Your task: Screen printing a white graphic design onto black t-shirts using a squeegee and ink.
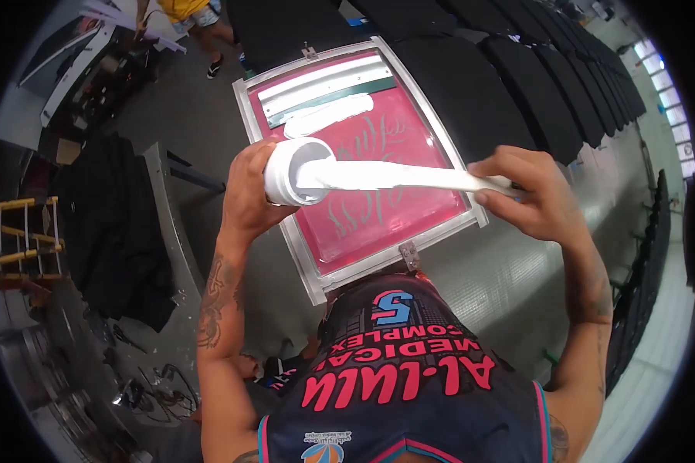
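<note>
My left hand (249,187) is wrapped round a white tub (279,171), tipped with its mouth toward the right. Between the fingers and thumb of my right hand (527,191) is the end of a long spatula (459,180). Thick white ink (363,175) coats the spatula, whose other end is at the tub's mouth. Both are held above a screen printing frame (323,272) with a pink-red mesh (409,139) and pale lettering. On the mesh's far part lie a squeegee (324,83) with a green blade and a streak of white ink (328,116).
Rows of black printing pallets (471,85) run off to the far right. Dark cloth (112,224) hangs at the left by a table edge (181,255). A yellow rack (19,239) stands further left. Another person (197,19) is at the far left, near a machine (93,77).
</note>
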A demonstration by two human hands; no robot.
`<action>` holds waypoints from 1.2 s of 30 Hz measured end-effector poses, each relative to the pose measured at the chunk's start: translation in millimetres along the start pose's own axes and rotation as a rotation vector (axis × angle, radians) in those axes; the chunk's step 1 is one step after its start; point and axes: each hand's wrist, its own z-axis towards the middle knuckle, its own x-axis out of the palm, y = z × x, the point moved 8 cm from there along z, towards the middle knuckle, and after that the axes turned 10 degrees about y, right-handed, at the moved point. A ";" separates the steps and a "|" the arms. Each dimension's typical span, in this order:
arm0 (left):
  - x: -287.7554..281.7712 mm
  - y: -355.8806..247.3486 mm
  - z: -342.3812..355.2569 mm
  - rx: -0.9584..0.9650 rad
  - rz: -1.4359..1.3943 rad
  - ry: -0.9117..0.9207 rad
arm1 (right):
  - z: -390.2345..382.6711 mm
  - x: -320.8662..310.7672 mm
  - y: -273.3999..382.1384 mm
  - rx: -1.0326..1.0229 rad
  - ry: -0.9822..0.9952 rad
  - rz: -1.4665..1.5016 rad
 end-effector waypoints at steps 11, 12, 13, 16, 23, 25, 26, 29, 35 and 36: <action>8.1 -36.5 50.5 0.242 0.303 0.161 | 4.8 67.2 -12.1 0.152 -0.059 -0.259; 7.9 -38.0 50.8 0.273 0.347 0.161 | 3.2 75.0 -18.8 0.212 -0.037 -0.157; 8.9 -38.2 50.1 0.274 0.348 0.165 | -0.3 85.3 -22.5 0.284 0.042 -0.019; 27.0 -38.8 52.3 0.284 0.353 0.204 | -6.2 117.1 -32.7 0.363 0.098 0.347; 40.6 -24.4 51.7 0.131 -0.078 0.062 | 2.1 61.5 -7.3 0.138 -0.074 -0.087; 42.4 -26.0 50.0 0.110 -0.079 0.062 | 6.1 45.7 9.6 0.031 -0.201 -0.304; 42.6 -22.9 47.9 0.075 -0.085 0.037 | 12.3 46.2 19.0 -0.010 -0.183 -0.494; 47.4 -35.3 53.7 0.171 -0.071 0.058 | 27.6 54.8 29.0 -0.011 -0.079 -0.724; 50.3 -49.5 67.5 0.297 0.060 0.108 | 26.4 63.8 -12.7 0.043 0.036 -0.502; 50.4 -51.8 70.3 0.290 0.063 0.109 | 27.0 66.1 -31.9 0.111 0.132 -0.300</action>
